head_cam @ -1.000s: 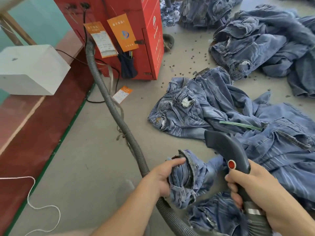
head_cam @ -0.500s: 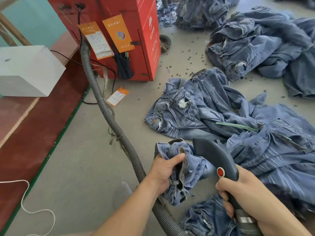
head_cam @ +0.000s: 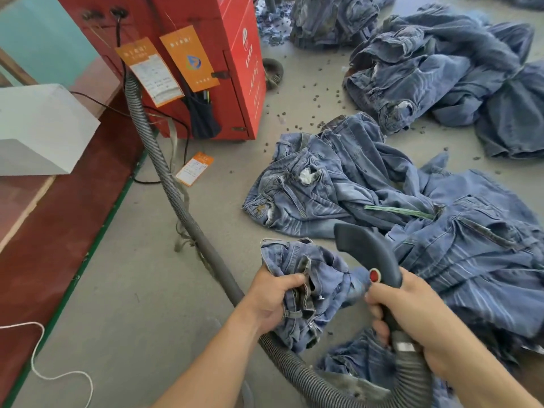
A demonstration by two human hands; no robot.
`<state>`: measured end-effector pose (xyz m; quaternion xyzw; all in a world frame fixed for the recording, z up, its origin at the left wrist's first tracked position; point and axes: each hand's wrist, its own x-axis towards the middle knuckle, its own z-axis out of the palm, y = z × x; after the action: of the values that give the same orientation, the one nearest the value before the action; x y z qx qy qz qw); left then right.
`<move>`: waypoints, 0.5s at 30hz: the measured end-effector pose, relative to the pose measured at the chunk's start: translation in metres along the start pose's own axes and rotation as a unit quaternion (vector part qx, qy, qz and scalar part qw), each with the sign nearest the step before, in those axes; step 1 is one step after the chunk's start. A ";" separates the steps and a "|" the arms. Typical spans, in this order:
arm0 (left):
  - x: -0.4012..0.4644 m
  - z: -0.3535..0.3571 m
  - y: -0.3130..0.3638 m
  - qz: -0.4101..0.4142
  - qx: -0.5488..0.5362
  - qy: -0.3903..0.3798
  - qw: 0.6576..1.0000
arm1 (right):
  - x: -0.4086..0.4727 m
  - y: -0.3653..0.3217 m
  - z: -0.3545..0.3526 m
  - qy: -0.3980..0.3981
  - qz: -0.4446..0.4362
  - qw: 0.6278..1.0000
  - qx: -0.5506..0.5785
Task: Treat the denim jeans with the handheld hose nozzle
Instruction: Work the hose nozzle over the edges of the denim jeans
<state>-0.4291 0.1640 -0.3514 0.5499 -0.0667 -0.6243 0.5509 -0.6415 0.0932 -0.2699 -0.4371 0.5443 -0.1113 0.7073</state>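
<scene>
My left hand (head_cam: 272, 298) grips the bunched waistband of a pair of blue denim jeans (head_cam: 321, 278), lifted a little off the floor at lower centre. My right hand (head_cam: 412, 316) is closed around the handle of the dark grey hose nozzle (head_cam: 368, 251), which has a red button and points up and left, just right of the held jeans. Its ribbed grey hose (head_cam: 176, 189) runs back to a red machine (head_cam: 212, 54).
More jeans lie spread on the grey floor to the right (head_cam: 441, 231) and in a heap at the top right (head_cam: 426, 69). Small dark pellets (head_cam: 297, 125) are scattered near the machine. A white box (head_cam: 38, 131) sits on a red-brown ledge at left. A white cord (head_cam: 53, 375) loops at lower left.
My left hand has raised the bunched jeans and shifted its grip onto the waistband. The nozzle in my right hand has come closer to the jeans.
</scene>
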 end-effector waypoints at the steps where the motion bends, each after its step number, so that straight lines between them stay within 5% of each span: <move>1: 0.000 -0.002 0.002 -0.007 -0.017 -0.009 1.000 | -0.005 0.002 -0.004 -0.016 0.005 1.000 -0.001; 5: -0.003 -0.004 0.002 -0.041 -0.082 -0.058 0.994 | -0.017 0.009 0.007 -0.083 0.011 0.993 -0.088; 8: -0.005 -0.006 0.000 -0.047 -0.060 -0.090 0.993 | -0.002 0.007 0.017 -0.040 -0.034 0.990 -0.134; 11: -0.007 -0.006 0.000 -0.049 -0.043 -0.101 0.993 | 0.000 0.001 0.008 -0.004 -0.026 0.995 -0.093; 15: -0.005 -0.007 0.004 -0.054 -0.042 -0.099 0.993 | -0.019 0.001 -0.004 -0.053 0.010 0.995 -0.086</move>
<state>-0.4224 0.1695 -0.3478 0.4645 -0.0656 -0.7067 0.5296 -0.6523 0.1036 -0.2578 -0.4966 0.5174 -0.0337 0.6961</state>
